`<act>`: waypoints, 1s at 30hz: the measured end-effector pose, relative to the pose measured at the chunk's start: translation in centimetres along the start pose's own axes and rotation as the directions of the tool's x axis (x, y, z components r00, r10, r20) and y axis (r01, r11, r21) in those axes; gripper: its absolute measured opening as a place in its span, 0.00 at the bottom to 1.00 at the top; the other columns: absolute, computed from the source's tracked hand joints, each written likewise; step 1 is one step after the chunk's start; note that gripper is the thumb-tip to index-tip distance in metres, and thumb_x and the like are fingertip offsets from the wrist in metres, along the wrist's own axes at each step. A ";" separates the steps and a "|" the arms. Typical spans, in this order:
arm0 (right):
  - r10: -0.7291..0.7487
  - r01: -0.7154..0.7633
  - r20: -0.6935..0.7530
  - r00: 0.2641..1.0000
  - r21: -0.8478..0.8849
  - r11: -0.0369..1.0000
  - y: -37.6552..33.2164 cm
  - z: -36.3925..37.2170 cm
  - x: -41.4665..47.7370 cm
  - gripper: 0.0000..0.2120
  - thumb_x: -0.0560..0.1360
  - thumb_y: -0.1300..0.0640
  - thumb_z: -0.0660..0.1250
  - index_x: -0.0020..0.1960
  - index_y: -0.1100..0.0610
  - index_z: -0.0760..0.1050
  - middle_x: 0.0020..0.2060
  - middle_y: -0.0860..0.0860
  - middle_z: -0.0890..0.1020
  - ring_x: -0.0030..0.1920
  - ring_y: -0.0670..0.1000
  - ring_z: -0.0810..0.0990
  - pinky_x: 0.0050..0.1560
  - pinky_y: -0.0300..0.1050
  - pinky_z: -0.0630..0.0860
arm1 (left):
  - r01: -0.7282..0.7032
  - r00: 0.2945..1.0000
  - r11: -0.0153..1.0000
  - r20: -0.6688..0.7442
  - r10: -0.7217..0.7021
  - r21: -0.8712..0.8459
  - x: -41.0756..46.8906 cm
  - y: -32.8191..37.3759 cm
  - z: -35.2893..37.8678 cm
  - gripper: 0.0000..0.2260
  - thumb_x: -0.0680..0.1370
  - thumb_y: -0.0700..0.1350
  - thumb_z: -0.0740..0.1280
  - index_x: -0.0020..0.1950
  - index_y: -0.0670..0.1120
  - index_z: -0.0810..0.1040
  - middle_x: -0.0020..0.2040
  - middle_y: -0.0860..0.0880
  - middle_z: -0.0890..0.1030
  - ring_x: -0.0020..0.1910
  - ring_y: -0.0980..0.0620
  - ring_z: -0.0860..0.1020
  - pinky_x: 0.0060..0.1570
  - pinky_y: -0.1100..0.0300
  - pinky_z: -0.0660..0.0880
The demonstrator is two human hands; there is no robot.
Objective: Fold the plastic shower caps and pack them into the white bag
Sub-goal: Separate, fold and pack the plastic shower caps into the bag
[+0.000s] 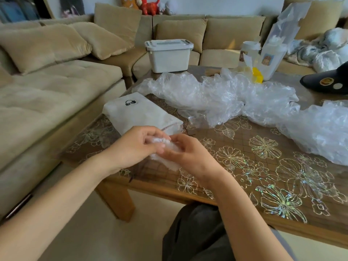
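My fingers are curled in tight around a small shower cap, which I pinch between both hands. My left hand comes in from the left with its fingers bent over the top of the bundle. My right hand meets it from the other side, thumb and fingertips closed on the same bundle, so the two hands touch. The cap is scrunched down to a compact wad of thin, milky-clear plastic, finely crinkled. A frilled, gathered edge shows at the top between my fingertips, and a flatter flap hangs out below my palms. I hold it just above the table, over its near left corner.

Just behind my left hand lies the white bag, flat on the table and angled away to the left. It has a small black logo near its far end and a reddish line across the near end facing me. Whether my knuckles touch it I cannot tell.

Farther back and to the right, the loose shower caps sprawl across the table in a long, puffy heap of glossy clear film, running from behind the bag to the right edge of view. Behind them stand a lidded white storage box, a tall clear packet with a yellow piece at its foot, and a black cap at the right. A beige sofa wraps round the table's left and far sides.
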State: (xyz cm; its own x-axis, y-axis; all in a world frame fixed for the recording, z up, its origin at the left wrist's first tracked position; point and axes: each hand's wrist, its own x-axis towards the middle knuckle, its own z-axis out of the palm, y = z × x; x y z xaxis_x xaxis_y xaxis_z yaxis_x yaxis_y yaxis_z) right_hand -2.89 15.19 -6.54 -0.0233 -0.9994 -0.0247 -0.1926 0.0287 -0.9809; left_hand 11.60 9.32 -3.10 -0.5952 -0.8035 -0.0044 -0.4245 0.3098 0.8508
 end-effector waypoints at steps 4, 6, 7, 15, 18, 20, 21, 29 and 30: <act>0.000 0.006 -0.134 0.991 0.047 0.999 0.3 -0.2 0.4 0.05 0.72 0.63 0.72 0.42 0.58 0.76 0.30 0.49 0.77 0.31 0.48 0.77 0.34 0.45 0.77 | 0.056 0.998 0.986 -0.027 -0.061 -0.155 0.0 -1.0 -0.7 0.05 0.75 0.44 0.68 0.50 0.49 0.82 0.41 0.55 0.83 0.38 0.63 0.79 0.38 0.68 0.76; 0.033 -0.018 -0.201 0.979 0.077 0.997 0.4 -0.5 0.7 0.05 0.72 0.65 0.70 0.42 0.59 0.75 0.35 0.56 0.78 0.35 0.55 0.77 0.39 0.53 0.78 | 0.034 0.983 0.990 -0.173 -0.058 -0.139 0.4 -1.4 -0.8 0.07 0.75 0.47 0.68 0.52 0.48 0.81 0.49 0.50 0.82 0.45 0.58 0.80 0.48 0.61 0.79; 0.059 -0.041 -0.237 0.970 0.079 0.996 0.5 -0.5 0.8 0.04 0.73 0.65 0.70 0.43 0.59 0.76 0.37 0.56 0.78 0.36 0.55 0.77 0.39 0.53 0.78 | 0.019 0.963 1.000 -0.268 -0.020 -0.006 0.6 -1.7 -0.8 0.12 0.75 0.49 0.69 0.56 0.48 0.79 0.55 0.51 0.80 0.53 0.57 0.79 0.57 0.57 0.75; 0.337 -0.180 -0.491 0.803 0.339 0.923 1.4 -0.8 2.0 0.06 0.71 0.66 0.66 0.40 0.56 0.73 0.39 0.55 0.78 0.39 0.53 0.74 0.34 0.43 0.68 | 0.113 0.982 0.684 -0.186 0.034 0.721 4.2 -4.4 1.3 0.26 0.82 0.51 0.53 0.78 0.52 0.47 0.78 0.48 0.39 0.76 0.50 0.36 0.73 0.45 0.37; 0.311 -0.158 -0.398 0.863 0.371 0.915 0.8 -0.9 2.1 0.06 0.72 0.67 0.67 0.41 0.58 0.73 0.39 0.54 0.78 0.36 0.50 0.74 0.32 0.40 0.69 | 0.045 0.973 0.842 -0.213 0.084 0.538 4.6 -4.4 0.6 0.22 0.83 0.46 0.51 0.77 0.53 0.52 0.78 0.51 0.45 0.76 0.53 0.40 0.74 0.48 0.39; 0.253 -0.129 -0.252 0.934 0.422 0.897 0.2 -0.3 2.4 0.05 0.71 0.68 0.68 0.45 0.62 0.74 0.40 0.56 0.79 0.33 0.50 0.74 0.29 0.39 0.69 | -0.013 0.973 0.952 -0.215 0.083 0.305 4.5 -3.9 0.0 0.20 0.83 0.44 0.53 0.75 0.54 0.57 0.78 0.52 0.50 0.76 0.56 0.44 0.74 0.55 0.42; 0.221 -0.114 -0.195 0.955 0.447 0.887 -0.2 0.3 2.7 0.06 0.71 0.68 0.68 0.48 0.63 0.75 0.40 0.57 0.79 0.34 0.52 0.75 0.29 0.39 0.69 | -0.039 0.974 0.982 -0.212 0.078 0.183 4.3 -3.5 -0.3 0.20 0.83 0.42 0.54 0.74 0.55 0.60 0.77 0.53 0.52 0.76 0.57 0.46 0.74 0.58 0.43; 0.265 -0.275 -0.414 0.871 0.038 0.961 0.7 3.9 5.2 0.06 0.69 0.65 0.64 0.35 0.58 0.69 0.31 0.52 0.74 0.28 0.50 0.71 0.28 0.41 0.71 | -0.141 0.957 0.990 -0.255 0.136 0.000 2.8 -1.4 -1.2 0.16 0.82 0.41 0.54 0.67 0.58 0.67 0.64 0.62 0.71 0.58 0.79 0.66 0.56 0.83 0.59; 0.255 -0.284 -0.428 0.867 -0.003 0.959 0.5 4.2 5.1 0.04 0.69 0.64 0.63 0.37 0.59 0.70 0.33 0.52 0.74 0.29 0.49 0.70 0.28 0.41 0.69 | -0.141 0.957 0.990 -0.255 0.140 0.014 2.8 -1.4 -1.3 0.17 0.82 0.41 0.54 0.69 0.57 0.67 0.69 0.58 0.69 0.64 0.74 0.64 0.62 0.79 0.58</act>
State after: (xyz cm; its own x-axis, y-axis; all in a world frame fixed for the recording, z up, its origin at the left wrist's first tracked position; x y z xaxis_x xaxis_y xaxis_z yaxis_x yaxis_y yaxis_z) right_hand 1.06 10.00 -7.99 -0.4889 -0.8516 -0.1890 -0.1812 0.3110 -0.9330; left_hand 11.39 5.98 -3.60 -0.4551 -0.8550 0.2486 -0.3458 0.4271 0.8355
